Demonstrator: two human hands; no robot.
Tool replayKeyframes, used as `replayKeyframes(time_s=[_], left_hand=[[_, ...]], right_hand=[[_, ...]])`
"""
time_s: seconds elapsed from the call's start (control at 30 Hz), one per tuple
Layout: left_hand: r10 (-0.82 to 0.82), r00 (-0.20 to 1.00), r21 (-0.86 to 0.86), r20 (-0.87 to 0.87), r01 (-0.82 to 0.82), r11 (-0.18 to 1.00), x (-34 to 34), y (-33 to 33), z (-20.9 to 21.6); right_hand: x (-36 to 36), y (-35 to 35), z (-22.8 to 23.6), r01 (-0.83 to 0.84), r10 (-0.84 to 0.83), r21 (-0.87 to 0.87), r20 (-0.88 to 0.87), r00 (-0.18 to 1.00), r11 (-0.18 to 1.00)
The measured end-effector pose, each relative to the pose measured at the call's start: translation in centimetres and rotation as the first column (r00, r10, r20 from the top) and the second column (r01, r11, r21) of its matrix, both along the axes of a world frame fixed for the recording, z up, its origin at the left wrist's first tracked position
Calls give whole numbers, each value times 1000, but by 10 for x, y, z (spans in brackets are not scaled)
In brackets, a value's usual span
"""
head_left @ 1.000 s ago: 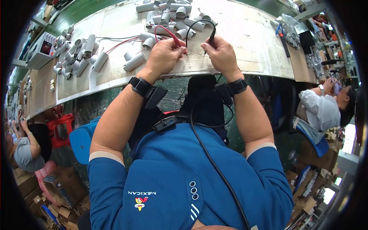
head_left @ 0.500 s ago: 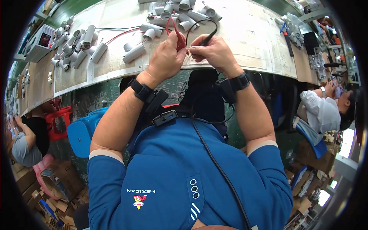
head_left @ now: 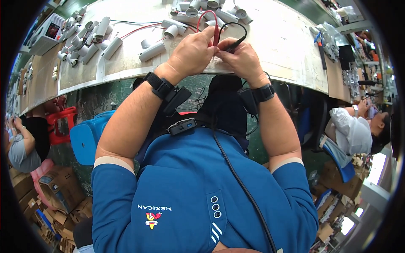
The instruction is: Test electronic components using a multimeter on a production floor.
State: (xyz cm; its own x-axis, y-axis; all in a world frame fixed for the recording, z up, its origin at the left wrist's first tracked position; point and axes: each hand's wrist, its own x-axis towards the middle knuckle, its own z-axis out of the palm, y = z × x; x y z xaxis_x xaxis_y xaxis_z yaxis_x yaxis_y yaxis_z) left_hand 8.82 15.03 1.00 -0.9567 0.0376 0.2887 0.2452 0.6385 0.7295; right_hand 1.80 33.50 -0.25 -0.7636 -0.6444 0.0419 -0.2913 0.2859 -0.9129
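My left hand point(head_left: 193, 54) is closed on a red insulated test-lead clip point(head_left: 216, 36), held upright at the table's near edge. Close beside it, my right hand point(head_left: 243, 60) pinches a black test-lead clip point(head_left: 237, 43), which tilts up to the right. The fingertips of both hands nearly meet, and whatever small part lies between them is too hidden to make out. From each clip a thin lead loops up behind my hands. A red wire point(head_left: 141, 28) and a black wire point(head_left: 137, 21) run left across the table among light grey plastic tubes point(head_left: 152, 51).
More grey tubes and elbow-shaped pieces point(head_left: 80, 46) lie heaped at the left, with others beyond my hands. A white box point(head_left: 46, 34) stands at the far left. A dark-handled tool point(head_left: 322, 55) lies at the right. A blue stool point(head_left: 88, 137) and seated people flank me.
Both hands have shifted slightly right and drawn closer together. The red clip now stands more upright, and its lead arches higher. The black clip remains in my right hand.
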Motion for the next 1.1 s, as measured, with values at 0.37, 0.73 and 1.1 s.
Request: replayKeyframes(time_s=[0.37,0.73,1.1], left_hand=[[54,997,23,-58,-53,998,2,-3,1],[449,871,-271,-197,-489,829,70,-92,-10],[320,948,14,6,-320,947,96,-80,-7]], right_hand=[[4,-5,-2,19,-18,-40,33,999,999],[-3,-2,-5,6,31,-144,253,967,990],[2,-2,-7,137,-54,-250,314,948,959]])
